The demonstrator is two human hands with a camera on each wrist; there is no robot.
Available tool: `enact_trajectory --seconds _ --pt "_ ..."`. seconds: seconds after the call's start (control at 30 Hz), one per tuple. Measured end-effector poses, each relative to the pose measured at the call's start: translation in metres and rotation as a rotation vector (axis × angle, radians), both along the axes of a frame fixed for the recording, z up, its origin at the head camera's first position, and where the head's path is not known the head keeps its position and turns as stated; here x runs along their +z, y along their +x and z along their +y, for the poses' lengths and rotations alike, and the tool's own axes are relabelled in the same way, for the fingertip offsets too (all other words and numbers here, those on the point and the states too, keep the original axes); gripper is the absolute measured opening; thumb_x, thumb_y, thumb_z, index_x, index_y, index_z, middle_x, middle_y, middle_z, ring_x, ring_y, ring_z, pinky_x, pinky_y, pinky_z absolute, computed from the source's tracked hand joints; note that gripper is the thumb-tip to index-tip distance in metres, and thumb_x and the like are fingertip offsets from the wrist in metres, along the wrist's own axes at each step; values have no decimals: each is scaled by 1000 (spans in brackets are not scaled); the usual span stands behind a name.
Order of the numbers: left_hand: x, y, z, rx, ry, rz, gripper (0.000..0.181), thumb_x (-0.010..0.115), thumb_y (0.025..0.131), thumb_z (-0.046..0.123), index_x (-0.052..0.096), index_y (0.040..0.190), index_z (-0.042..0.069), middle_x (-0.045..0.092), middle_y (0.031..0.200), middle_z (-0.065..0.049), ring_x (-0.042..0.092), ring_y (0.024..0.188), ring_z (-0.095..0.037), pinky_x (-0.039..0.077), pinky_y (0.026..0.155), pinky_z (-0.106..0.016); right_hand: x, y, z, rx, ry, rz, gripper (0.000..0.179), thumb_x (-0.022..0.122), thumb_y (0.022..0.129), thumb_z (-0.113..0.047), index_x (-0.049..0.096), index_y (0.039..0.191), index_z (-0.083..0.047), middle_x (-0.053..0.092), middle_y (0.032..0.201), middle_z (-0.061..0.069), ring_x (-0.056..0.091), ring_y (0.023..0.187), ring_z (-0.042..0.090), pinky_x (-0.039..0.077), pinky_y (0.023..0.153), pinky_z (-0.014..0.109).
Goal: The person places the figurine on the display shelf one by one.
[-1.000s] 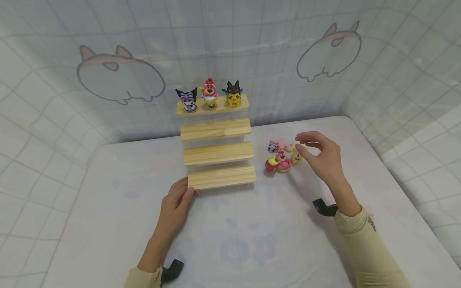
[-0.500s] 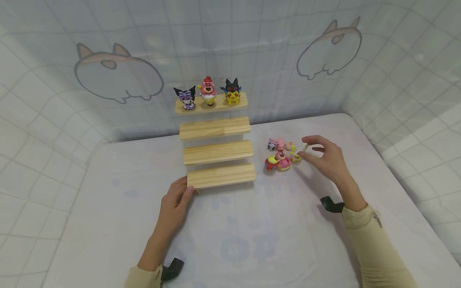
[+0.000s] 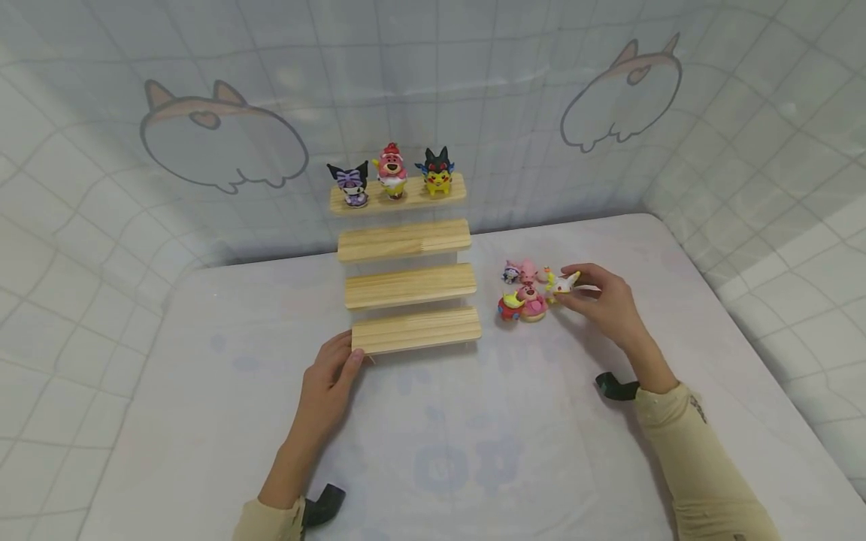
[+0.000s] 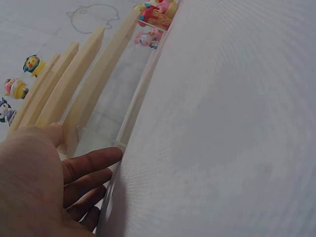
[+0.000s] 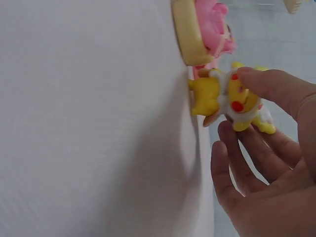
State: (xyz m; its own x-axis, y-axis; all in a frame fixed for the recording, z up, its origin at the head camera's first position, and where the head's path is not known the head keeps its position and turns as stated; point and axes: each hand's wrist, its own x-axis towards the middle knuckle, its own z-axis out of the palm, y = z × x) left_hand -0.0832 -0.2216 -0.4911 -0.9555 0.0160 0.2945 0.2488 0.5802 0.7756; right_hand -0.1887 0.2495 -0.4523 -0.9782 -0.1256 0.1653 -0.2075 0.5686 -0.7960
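My left hand (image 3: 328, 382) rests against the left end of a tiered wooden display shelf (image 3: 416, 333). In the left wrist view its fingers (image 4: 94, 162) lie fairly straight against the clear side panel, the thumb by a board's end. My right hand (image 3: 604, 304) pinches a small yellow-and-white figurine (image 5: 242, 98) with red cheeks between thumb and fingers. It stays at table level, its feet at or just above the cloth. Left of it are a pink bear figurine (image 3: 531, 303), a red figurine with yellow on top (image 3: 510, 306), a pink figurine (image 3: 528, 272) and a purple-and-white one (image 3: 510, 272).
On the top board stand a black-eared purple figurine (image 3: 352, 185), a pink bear with a red hat (image 3: 391, 171) and a yellow figurine with a black hood (image 3: 437, 171). A white cloth (image 3: 433, 436) covers the table; a grid-patterned curtain (image 3: 433, 90) hangs behind.
My right hand has come down to the yellow-and-white figurine and now pinches it, with its white-eared head showing between the fingers. My left hand has stayed at the shelf.
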Motion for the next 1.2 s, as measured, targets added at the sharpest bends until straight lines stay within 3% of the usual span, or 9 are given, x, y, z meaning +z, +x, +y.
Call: enact_trajectory --seconds 0.17,0.27,0.4,0.5,0.83,1.2 --pt "0 0 -1 -3 -1 0 26 57 111 22 74 94 12 69 138 -10 51 146 -30 36 124 -51 -3 0 -1 -10 -4 -14 44 82 94 -16 66 133 -6 68 128 13 64 107 23 58 105 46" --pt "0 0 -1 -4 -1 -2 26 57 111 22 74 94 12 69 138 -10 50 146 -30 36 124 -51 -2 2 0 -40 -18 -14 43 83 93 -17 67 132 -7 68 126 12 65 107 21 60 102 34" --pt "0 -1 -1 -5 -3 -9 26 57 111 23 74 95 13 69 139 -9 50 146 -29 36 124 -51 3 5 2 -109 -105 -5 43 85 91 -17 69 130 -7 68 128 12 64 107 17 58 93 14" --pt "2 -1 -1 -6 -2 -4 25 57 110 22 74 94 12 68 139 -10 51 146 -30 36 124 -50 8 6 4 -151 -160 8 43 85 91 -18 69 129 -7 68 130 11 62 106 12 55 88 8" --pt "5 -2 -1 -7 3 13 24 58 110 20 75 95 11 68 139 -11 52 144 -30 37 123 -44 27 6 -1 -158 -197 86 48 87 87 -6 68 131 -3 71 125 12 64 100 8 59 88 12" --pt "-2 -2 -1 -8 21 24 23 59 109 19 75 94 13 69 138 -10 53 144 -29 33 123 -21 71 19 -40 -104 -190 214 44 88 85 -4 71 125 -5 72 119 10 67 94 9 60 89 16"
